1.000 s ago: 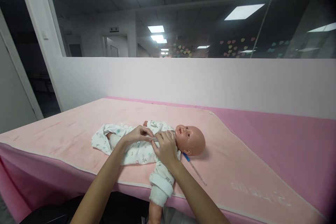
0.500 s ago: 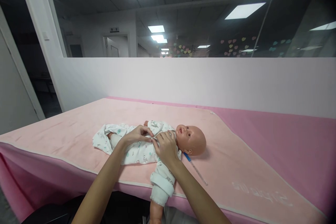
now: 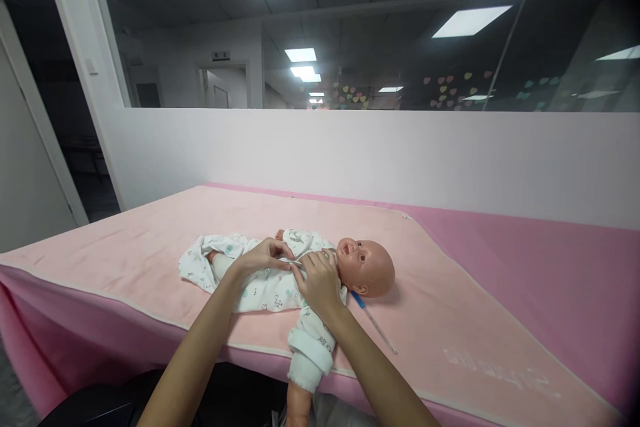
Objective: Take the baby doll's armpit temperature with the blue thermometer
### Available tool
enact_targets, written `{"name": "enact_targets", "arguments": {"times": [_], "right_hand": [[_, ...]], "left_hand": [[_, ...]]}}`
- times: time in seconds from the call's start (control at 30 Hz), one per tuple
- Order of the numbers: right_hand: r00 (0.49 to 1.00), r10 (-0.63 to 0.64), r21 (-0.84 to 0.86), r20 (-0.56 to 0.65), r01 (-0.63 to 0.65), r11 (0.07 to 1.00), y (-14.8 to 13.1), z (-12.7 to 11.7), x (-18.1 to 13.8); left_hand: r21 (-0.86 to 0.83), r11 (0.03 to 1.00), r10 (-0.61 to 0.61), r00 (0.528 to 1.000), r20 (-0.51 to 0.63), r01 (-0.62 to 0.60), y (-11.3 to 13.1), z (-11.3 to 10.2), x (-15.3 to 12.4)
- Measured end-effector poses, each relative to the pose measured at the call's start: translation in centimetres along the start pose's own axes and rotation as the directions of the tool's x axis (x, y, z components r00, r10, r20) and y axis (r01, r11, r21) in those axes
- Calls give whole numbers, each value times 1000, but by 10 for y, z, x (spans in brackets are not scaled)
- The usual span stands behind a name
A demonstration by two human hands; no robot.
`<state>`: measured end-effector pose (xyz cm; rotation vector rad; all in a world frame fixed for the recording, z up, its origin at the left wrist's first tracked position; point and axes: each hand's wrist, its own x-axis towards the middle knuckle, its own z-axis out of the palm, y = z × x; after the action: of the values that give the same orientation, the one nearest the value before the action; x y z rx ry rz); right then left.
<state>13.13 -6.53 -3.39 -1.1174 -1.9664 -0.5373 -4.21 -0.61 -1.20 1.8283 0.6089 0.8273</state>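
Note:
A bald baby doll (image 3: 367,267) lies on its back, head to the right, dressed in a white printed romper (image 3: 273,290). My left hand (image 3: 265,256) is at the doll's chest, thumb and fingers pinching the romper's front edge. Close beside it, my right hand (image 3: 319,280) bends over the upper chest, its fingers closed on the same cloth near the collar. Whatever fastening lies between the fingertips is too small to make out. One doll arm, with its cuff folded back, hangs over the near edge of the table.
A thermometer (image 3: 375,323) with a blue end lies by the doll's head. Under the doll, a peach blanket (image 3: 450,320) covers a pink cloth (image 3: 540,253). A white wall (image 3: 400,153) with a window above stands behind the table.
The view has shifted slightly. Both hands stay at the front of the romper with hardly any visible movement.

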Motion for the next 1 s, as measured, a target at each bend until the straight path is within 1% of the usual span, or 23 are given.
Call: {"name": "enact_targets", "arguments": {"times": [0.53, 0.77, 1.0], "right_hand": [[1000, 6, 13, -6, -6, 1000, 0, -1, 0], [1000, 24, 36, 10, -24, 999, 1, 0, 0], [1000, 11, 29, -10, -11, 1000, 1, 0, 0]], "left_hand": [[-26, 1000, 5, 1000, -16, -5, -1, 1, 0], [-22, 1000, 5, 1000, -9, -5, 0, 1, -1], [-15, 1000, 18, 1000, 16, -18, -1, 0, 0]]}}
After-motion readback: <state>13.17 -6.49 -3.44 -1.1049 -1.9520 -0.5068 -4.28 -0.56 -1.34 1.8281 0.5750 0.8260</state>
